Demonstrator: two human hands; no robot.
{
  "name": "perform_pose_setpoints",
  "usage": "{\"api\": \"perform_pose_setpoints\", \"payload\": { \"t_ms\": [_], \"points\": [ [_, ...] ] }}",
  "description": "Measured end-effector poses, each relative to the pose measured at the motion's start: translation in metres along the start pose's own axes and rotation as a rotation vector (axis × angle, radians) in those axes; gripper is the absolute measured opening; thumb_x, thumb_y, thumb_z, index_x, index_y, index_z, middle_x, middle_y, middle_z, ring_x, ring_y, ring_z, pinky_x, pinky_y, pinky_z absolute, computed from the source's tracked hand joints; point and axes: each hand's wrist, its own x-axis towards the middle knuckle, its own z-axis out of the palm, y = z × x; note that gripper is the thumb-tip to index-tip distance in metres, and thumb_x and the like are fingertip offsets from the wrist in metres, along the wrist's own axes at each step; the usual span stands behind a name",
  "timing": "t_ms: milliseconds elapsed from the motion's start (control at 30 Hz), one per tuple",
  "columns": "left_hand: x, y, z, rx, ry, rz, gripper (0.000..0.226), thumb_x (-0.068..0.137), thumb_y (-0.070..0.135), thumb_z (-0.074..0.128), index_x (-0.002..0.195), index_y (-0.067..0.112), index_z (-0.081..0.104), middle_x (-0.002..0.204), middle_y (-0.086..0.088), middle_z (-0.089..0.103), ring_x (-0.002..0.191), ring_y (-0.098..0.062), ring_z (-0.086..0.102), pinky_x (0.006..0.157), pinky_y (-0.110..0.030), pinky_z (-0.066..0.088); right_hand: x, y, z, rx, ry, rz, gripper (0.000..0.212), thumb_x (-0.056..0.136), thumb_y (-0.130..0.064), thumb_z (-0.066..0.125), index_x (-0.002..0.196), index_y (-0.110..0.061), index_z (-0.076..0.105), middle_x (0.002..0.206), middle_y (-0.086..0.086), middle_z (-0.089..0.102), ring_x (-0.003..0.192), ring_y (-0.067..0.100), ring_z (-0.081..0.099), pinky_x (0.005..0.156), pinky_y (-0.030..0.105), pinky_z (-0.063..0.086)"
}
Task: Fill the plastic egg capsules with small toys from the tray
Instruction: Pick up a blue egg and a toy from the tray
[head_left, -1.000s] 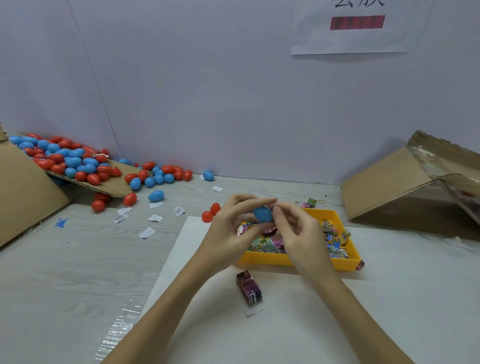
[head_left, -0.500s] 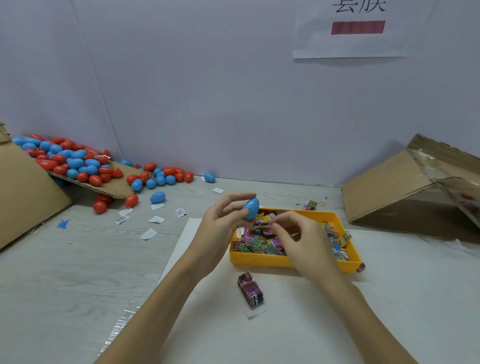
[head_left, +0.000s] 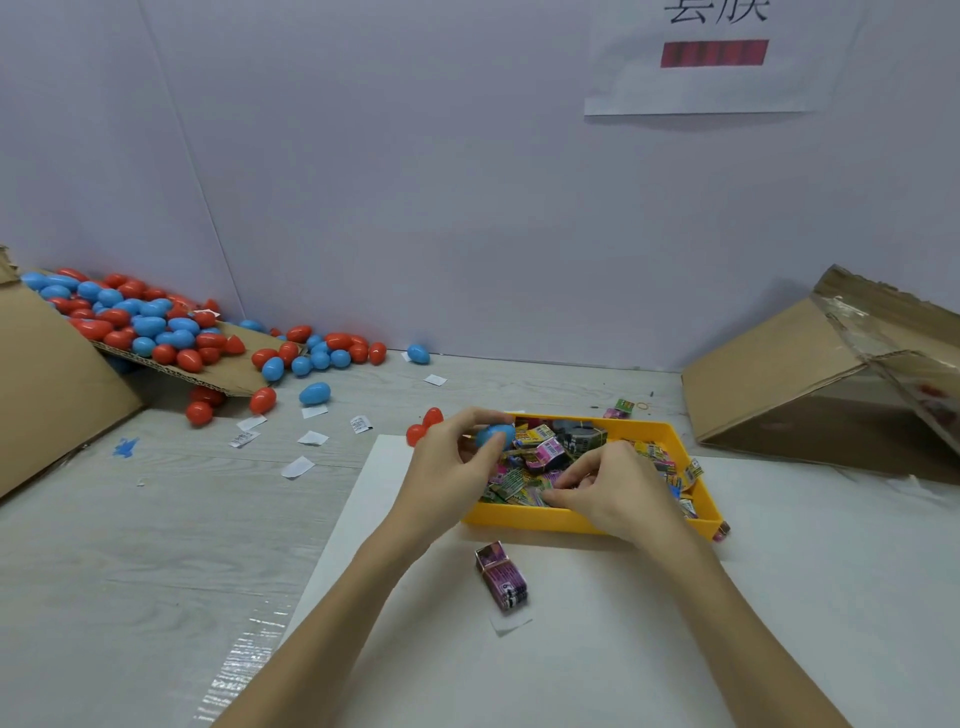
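Fingers of left hand (head_left: 447, 467) pinching blue egg (head_left: 493, 434), wall sign (head_left: 717, 52) writing cropped, unreadable

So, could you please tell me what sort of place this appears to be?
Probably a small toy-packing workstation: a heap of red and blue egg capsules spilling from a cardboard box, a yellow tray of wrapped toys, and plain partition walls.

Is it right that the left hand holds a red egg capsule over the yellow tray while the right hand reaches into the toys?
Not quite. The head view shows the egg capsule in the left hand is blue, not red. The rest stands: it is held over the yellow tray while the right hand reaches into the toys.
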Motion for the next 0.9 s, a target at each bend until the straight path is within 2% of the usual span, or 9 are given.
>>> {"api": "perform_pose_setpoints", "payload": {
  "t_ms": [167, 267, 400, 533, 667, 700, 767, 833, 900],
  "points": [
    [-0.0005, -0.0048, 0.0046, 0.219, 0.018, 0.148, 0.023, 0.102, 0.009, 0.060, 0.118, 0.023, 0.069, 0.120, 0.006, 0.063, 0.106, -0.005, 0.059, 0.077, -0.012, 0.050, 0.0004, 0.0038, 0.0017, 0.000, -0.014, -0.031, 0.015, 0.090, -0.035, 0.078, 0.077, -0.028, 0.076, 0.054, -0.012, 0.053, 0.056, 0.004, 0.048, 0.053, 0.023, 0.037],
    [-0.0006, -0.0068, 0.0067, 0.246, 0.010, 0.179, 0.022, 0.102, 0.009, 0.058, 0.117, 0.021, 0.068, 0.119, 0.005, 0.060, 0.104, 0.002, 0.055, 0.077, -0.011, 0.047, -0.0008, 0.0052, 0.0055, 0.005, -0.004, -0.045, 0.015, 0.095, -0.036, 0.072, 0.082, -0.028, 0.071, 0.059, -0.012, 0.051, 0.058, 0.005, 0.047, 0.057, 0.026, 0.039],
    [-0.0014, -0.0050, 0.0069, 0.256, 0.021, 0.225, 0.022, 0.102, 0.008, 0.058, 0.115, 0.021, 0.069, 0.115, 0.006, 0.059, 0.103, 0.002, 0.054, 0.078, -0.013, 0.048, -0.0018, 0.0080, 0.0097, -0.028, 0.072, -0.055, 0.012, 0.100, -0.034, 0.065, 0.091, -0.027, 0.064, 0.068, -0.010, 0.057, 0.064, 0.006, 0.051, 0.061, 0.031, 0.046],
    [-0.0017, -0.0035, 0.0049, 0.262, 0.019, 0.230, 0.023, 0.101, 0.008, 0.058, 0.116, 0.022, 0.069, 0.115, 0.007, 0.059, 0.105, 0.001, 0.054, 0.078, -0.013, 0.048, -0.0050, 0.0054, 0.0072, -0.032, 0.120, -0.023, 0.035, 0.086, -0.054, 0.076, 0.097, -0.023, 0.065, 0.084, -0.007, 0.061, 0.084, 0.012, 0.060, 0.064, 0.029, 0.043],
    [-0.0030, -0.0036, 0.0062, 0.278, -0.007, 0.227, 0.022, 0.101, 0.009, 0.060, 0.116, 0.023, 0.069, 0.115, 0.008, 0.058, 0.108, -0.002, 0.054, 0.078, -0.012, 0.046, -0.0028, 0.0019, 0.0032, -0.016, 0.049, 0.008, 0.020, 0.084, -0.045, 0.082, 0.083, -0.026, 0.075, 0.063, -0.011, 0.056, 0.066, 0.007, 0.055, 0.062, 0.029, 0.047],
    [-0.0034, -0.0035, 0.0065, 0.288, -0.011, 0.226, 0.022, 0.102, 0.010, 0.060, 0.116, 0.024, 0.069, 0.116, 0.009, 0.057, 0.109, -0.004, 0.054, 0.078, -0.012, 0.046, -0.0030, 0.0013, 0.0034, -0.027, 0.042, 0.011, 0.017, 0.086, -0.043, 0.081, 0.082, -0.027, 0.075, 0.061, -0.012, 0.055, 0.067, 0.007, 0.055, 0.065, 0.030, 0.049],
    [-0.0034, -0.0036, 0.0068, 0.294, -0.013, 0.232, 0.022, 0.101, 0.009, 0.060, 0.116, 0.023, 0.069, 0.115, 0.009, 0.057, 0.109, -0.006, 0.054, 0.078, -0.012, 0.046, -0.0038, 0.0009, 0.0051, -0.059, 0.059, 0.008, 0.015, 0.088, -0.042, 0.078, 0.086, -0.029, 0.073, 0.066, -0.013, 0.056, 0.076, 0.010, 0.059, 0.081, 0.037, 0.053],
    [-0.0031, -0.0035, 0.0058, 0.293, -0.014, 0.234, 0.023, 0.101, 0.009, 0.060, 0.116, 0.023, 0.070, 0.116, 0.008, 0.058, 0.110, -0.007, 0.055, 0.079, -0.013, 0.047, -0.0051, 0.0000, 0.0070, -0.088, 0.098, 0.013, 0.024, 0.088, -0.047, 0.077, 0.097, -0.027, 0.067, 0.078, -0.013, 0.063, 0.090, 0.013, 0.062, 0.095, 0.041, 0.048],
    [-0.0031, -0.0028, 0.0047, 0.297, -0.019, 0.230, 0.023, 0.101, 0.009, 0.060, 0.116, 0.024, 0.070, 0.117, 0.007, 0.058, 0.111, -0.008, 0.054, 0.079, -0.014, 0.049, -0.0052, 0.0004, 0.0068, -0.137, 0.128, 0.044, 0.037, 0.085, -0.056, 0.076, 0.100, -0.026, 0.060, 0.090, -0.009, 0.068, 0.098, 0.017, 0.062, 0.097, 0.040, 0.042]
  ]
}}
